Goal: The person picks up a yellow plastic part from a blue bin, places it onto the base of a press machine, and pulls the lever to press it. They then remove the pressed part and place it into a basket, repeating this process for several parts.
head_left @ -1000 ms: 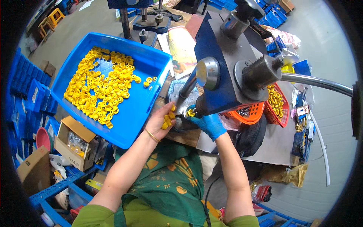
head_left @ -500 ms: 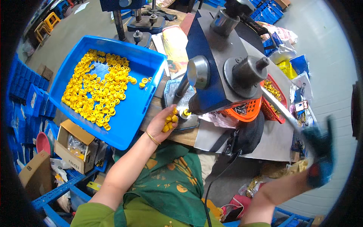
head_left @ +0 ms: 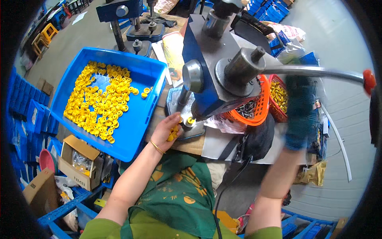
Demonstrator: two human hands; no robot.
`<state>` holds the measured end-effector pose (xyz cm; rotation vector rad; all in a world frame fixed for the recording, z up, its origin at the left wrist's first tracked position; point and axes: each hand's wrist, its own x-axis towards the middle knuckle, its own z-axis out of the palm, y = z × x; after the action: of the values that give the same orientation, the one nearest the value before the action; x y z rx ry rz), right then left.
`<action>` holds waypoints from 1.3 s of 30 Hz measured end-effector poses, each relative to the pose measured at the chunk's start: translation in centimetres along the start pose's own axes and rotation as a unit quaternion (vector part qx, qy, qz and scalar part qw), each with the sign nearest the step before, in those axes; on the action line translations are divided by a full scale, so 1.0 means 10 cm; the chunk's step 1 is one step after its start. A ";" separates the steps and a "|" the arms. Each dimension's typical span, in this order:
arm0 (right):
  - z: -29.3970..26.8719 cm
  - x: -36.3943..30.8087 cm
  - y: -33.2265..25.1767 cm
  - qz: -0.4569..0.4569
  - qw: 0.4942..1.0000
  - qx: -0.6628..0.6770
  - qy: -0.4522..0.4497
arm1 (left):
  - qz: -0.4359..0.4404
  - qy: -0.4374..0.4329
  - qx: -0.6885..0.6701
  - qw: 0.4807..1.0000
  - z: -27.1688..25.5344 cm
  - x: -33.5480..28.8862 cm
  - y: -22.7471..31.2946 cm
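My left hand (head_left: 165,133), with a gold bangle at the wrist, is closed around several small yellow plastic caps (head_left: 173,133). Its fingertips are beside the base of a blue bench press (head_left: 199,67), where one yellow cap (head_left: 190,120) sits on a round metal seat beneath the ram. To the right, my right hand (head_left: 299,107) wears a dark green glove smeared by motion. It overlaps the press's long metal lever (head_left: 334,71), which ends in a red knob (head_left: 369,81); whether the fingers grip it cannot be made out.
A blue tray (head_left: 133,147) of yellow caps stands left of the press. Right of it are an orange basket (head_left: 260,115) of metal parts and a red basket (head_left: 274,79) of yellow pieces. A black bag (head_left: 256,139) lies in front. Another press (head_left: 119,12) stands behind.
The lever has swung up from a downward slant to nearly level. My right hand has moved up and left with blur. My left hand stays by the press base; the whole view has shifted slightly.
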<state>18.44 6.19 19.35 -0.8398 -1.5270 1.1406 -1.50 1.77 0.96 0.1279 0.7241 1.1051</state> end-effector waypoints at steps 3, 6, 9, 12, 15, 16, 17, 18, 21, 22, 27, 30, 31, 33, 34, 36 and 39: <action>0.08 -0.26 0.74 0.158 0.772 -0.549 -0.278 | -0.002 0.052 0.064 0.997 0.12 -0.05 0.03; 0.47 -0.66 1.76 -0.062 0.930 -0.359 -0.058 | 0.031 0.067 0.136 0.988 -0.01 0.06 0.00; 0.43 -0.71 1.81 0.020 0.925 -0.375 -0.063 | 0.096 0.103 0.272 0.952 0.03 0.08 0.01; 0.32 -0.75 1.85 -0.045 0.912 -0.399 -0.085 | 0.167 0.087 0.401 0.896 0.07 0.13 -0.03; 0.22 -0.67 1.72 -0.114 0.926 -0.351 -0.083 | 0.244 0.085 0.406 0.876 0.09 0.21 -0.06; 0.24 -0.66 1.65 -0.027 0.930 -0.349 -0.116 | 0.215 0.109 0.409 0.880 0.13 0.21 -0.05; 0.25 -0.66 1.68 -0.024 0.930 -0.349 -0.112 | 0.186 0.132 0.411 0.883 0.13 0.22 -0.04; 0.27 -0.62 1.72 -0.038 0.914 -0.381 -0.134 | 0.231 0.126 0.369 0.892 0.11 0.28 -0.07; 0.31 -0.60 1.82 -0.110 0.904 -0.399 -0.112 | 0.218 0.123 0.376 0.892 0.05 0.27 -0.03; 0.31 -0.63 1.83 -0.098 0.915 -0.386 -0.067 | 0.207 0.140 0.375 0.893 0.14 0.21 0.00; -0.39 -0.50 1.33 -0.156 0.879 -0.430 0.137 | 0.390 0.035 0.510 0.766 -0.16 0.39 -0.14; -1.49 -0.44 1.04 0.036 0.889 -0.256 0.378 | 0.203 0.050 0.630 0.748 0.13 0.22 -0.11; -1.88 -0.47 0.95 0.062 0.812 -0.412 0.408 | 0.205 0.052 0.629 0.748 0.12 0.24 -0.12; -2.65 -0.67 0.92 0.100 0.763 -0.478 0.424 | 0.275 -0.007 0.658 0.701 0.09 0.34 -0.19; -3.05 -0.83 0.98 0.090 0.701 -0.562 0.430 | 0.313 -0.018 0.678 0.665 0.11 0.38 -0.22; -2.78 -0.64 0.97 0.103 0.749 -0.517 0.400 | 0.289 0.007 0.669 0.685 0.03 0.34 -0.18; -2.44 -0.41 1.13 0.005 0.825 -0.509 0.245 | 0.269 0.011 0.644 0.716 -0.02 0.37 -0.21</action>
<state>42.64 11.96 8.42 -1.6836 -1.6175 -0.0370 0.91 3.84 -1.85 1.6161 1.4366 0.9262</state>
